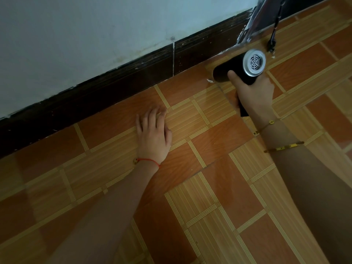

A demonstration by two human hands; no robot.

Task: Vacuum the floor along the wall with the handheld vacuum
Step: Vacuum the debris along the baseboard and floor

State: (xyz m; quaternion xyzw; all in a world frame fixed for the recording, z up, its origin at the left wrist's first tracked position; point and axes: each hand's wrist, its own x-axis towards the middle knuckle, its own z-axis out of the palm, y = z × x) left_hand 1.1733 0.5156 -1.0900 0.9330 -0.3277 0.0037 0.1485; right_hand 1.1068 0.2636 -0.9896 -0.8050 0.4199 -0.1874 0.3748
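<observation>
A pale wall point(95, 35) fills the far left, with a dark skirting board point(95, 96) running along its foot from near left to far right. Below it spreads the floor point(219, 187), laid in orange and yellow wood-pattern tiles. The left hand point(152, 134) lies flat on the floor near the skirting, its fingers point(152, 115) released and straight, pointing toward the wall; a red string bracelet point(148, 160) circles the wrist. Further right, the right hand point(255, 94) grips the handle of the handheld vacuum point(238, 70), fingers wrapped round it and the thumb lying up against the black body. The vacuum hangs low over the floor just beside the skirting board, its black front end toward the left and its silver vented rear cap point(254, 62) facing the camera. Two gold bracelets point(283, 148) sit on the right forearm. At the far right, a black cord point(276, 21) hangs down to the floor beside a blurred dark object I cannot identify.
</observation>
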